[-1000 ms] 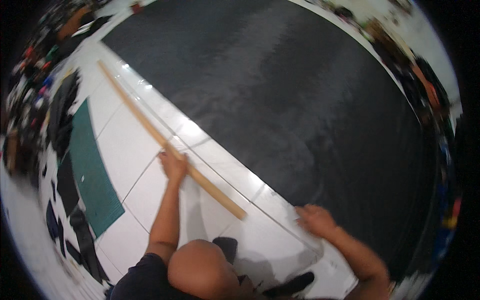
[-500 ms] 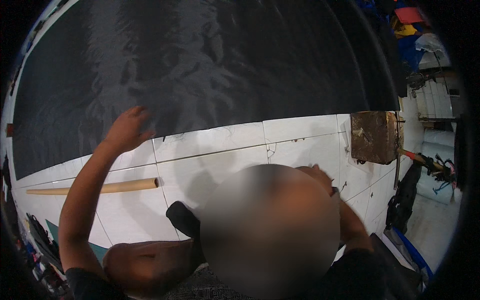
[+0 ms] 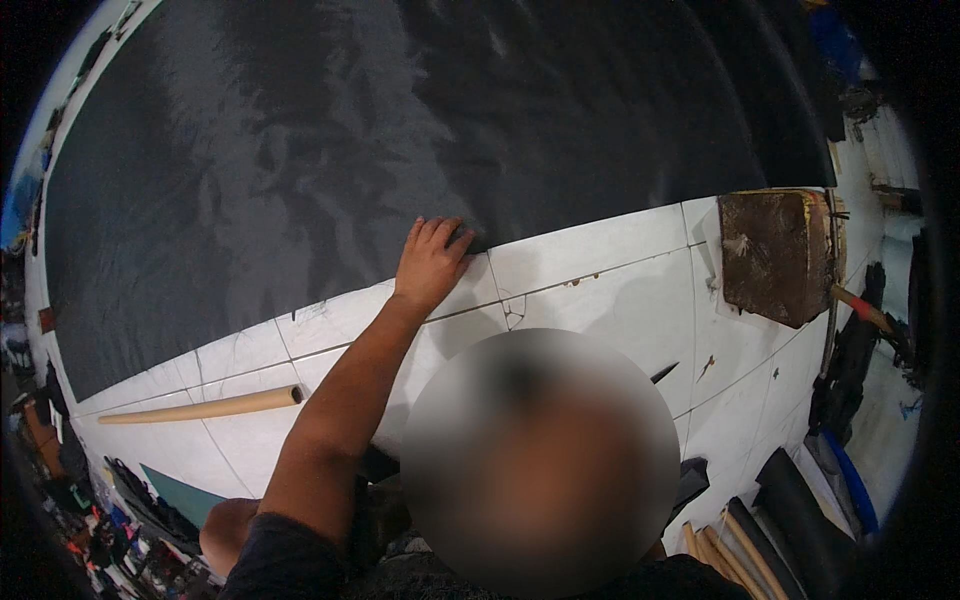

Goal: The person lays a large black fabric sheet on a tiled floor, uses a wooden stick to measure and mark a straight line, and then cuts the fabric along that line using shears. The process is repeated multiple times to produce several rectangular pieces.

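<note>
A wide sheet of black, slightly shiny fabric (image 3: 300, 170) lies spread over white floor tiles, with shallow wrinkles in it. My left hand (image 3: 435, 262) reaches up to its near edge. The fingers are stretched forward and rest on the black fabric close to the edge, without gripping it. My right hand does not show; a round blurred patch covers the lower middle. From that patch's right side a dark pointed tip (image 3: 664, 373) sticks out over the tiles, its kind unclear.
On the left lies a long cardboard tube (image 3: 200, 405). A worn brown block (image 3: 770, 255) stands at the fabric's right corner. Several rolls (image 3: 740, 550) lie at the lower right. A green sheet (image 3: 180, 492) and clutter line the lower left.
My left hand has moved right along the fabric's near edge and come down onto it. My right hand, visible before at the right, has gone out of sight. The view has shifted slightly.
</note>
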Available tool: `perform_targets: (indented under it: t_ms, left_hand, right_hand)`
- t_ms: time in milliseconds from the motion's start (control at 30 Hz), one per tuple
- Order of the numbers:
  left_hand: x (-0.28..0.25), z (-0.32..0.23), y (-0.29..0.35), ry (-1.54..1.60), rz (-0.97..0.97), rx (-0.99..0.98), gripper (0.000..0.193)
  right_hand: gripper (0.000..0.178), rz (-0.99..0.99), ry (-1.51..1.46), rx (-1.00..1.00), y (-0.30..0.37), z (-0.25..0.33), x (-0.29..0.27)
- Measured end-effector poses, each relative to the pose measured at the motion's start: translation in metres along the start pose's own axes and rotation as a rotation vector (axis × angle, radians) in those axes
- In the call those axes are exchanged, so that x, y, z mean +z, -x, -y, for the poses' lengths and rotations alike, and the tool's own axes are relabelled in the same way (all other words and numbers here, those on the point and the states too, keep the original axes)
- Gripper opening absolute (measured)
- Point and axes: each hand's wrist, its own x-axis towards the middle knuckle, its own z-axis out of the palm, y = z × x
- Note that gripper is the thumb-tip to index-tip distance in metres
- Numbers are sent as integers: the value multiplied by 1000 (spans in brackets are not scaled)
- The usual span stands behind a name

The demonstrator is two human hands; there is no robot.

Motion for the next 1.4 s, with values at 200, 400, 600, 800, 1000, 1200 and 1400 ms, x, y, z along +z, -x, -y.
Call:
perform_targets:
  t_ms: [200,400,600,800,1000,1200,1400]
  left_hand:
    - [-1,4,10,-48,-71,19,33]
    - [11,-2,4,-19,-127,68,21]
    - [8,-8,-1,-18,-72,51,15]
    - [2,-15,-4,130,-59,-116,8]
    - [4,-17,-5,192,-58,-142,8]
    - [2,-15,-3,216,-48,-139,18]
    - [0,-19,-3,287,-97,-172,28]
  right_hand:
    - [43,-188,-426,327,27,64,39]
    - [32,-183,-624,440,48,117,43]
    - [32,139,-337,95,46,150,95]
    - [43,572,757,86,82,298,178]
    - [46,745,396,73,92,268,195]
    - [44,708,434,31,86,273,232]
    - [45,666,421,-17,80,270,231]
